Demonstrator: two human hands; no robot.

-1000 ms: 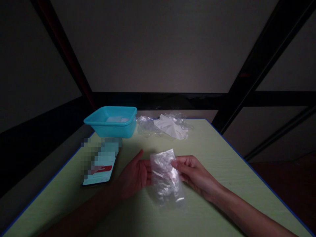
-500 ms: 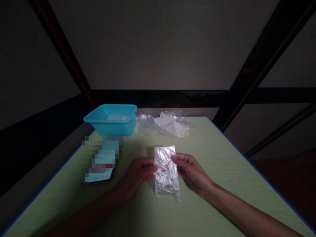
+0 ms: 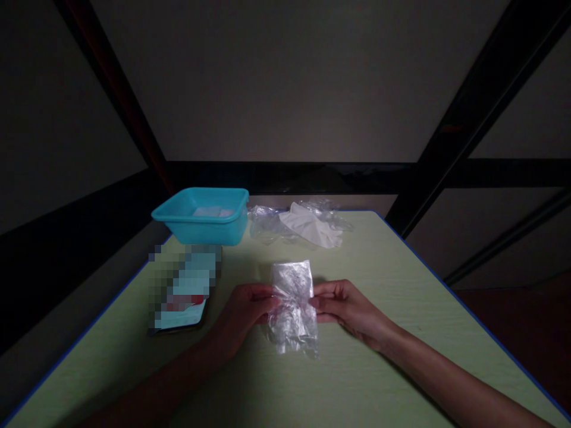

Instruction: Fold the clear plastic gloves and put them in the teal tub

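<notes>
A clear, shiny plastic packet [image 3: 293,279] is held upright-lengthwise between my two hands over the near middle of the table. My left hand [image 3: 248,309] pinches its left edge between thumb and fingers. On the opposite edge, my right hand [image 3: 345,306] grips it the same way, thumb on top. The plastic is gathered into creases between the two thumbs, and its lower end is loose and crinkled. Fingertips behind the packet are partly hidden.
A turquoise basket [image 3: 207,230] with something white inside stands at the back left. A phone [image 3: 190,291], partly pixelated, lies in front of it. Crumpled clear plastic [image 3: 267,224] and a pleated white piece [image 3: 310,224] lie at the back of the green table [image 3: 379,261].
The packet has shifted slightly left and is now pinched inward at its middle. My right thumb has moved down along its right edge.
</notes>
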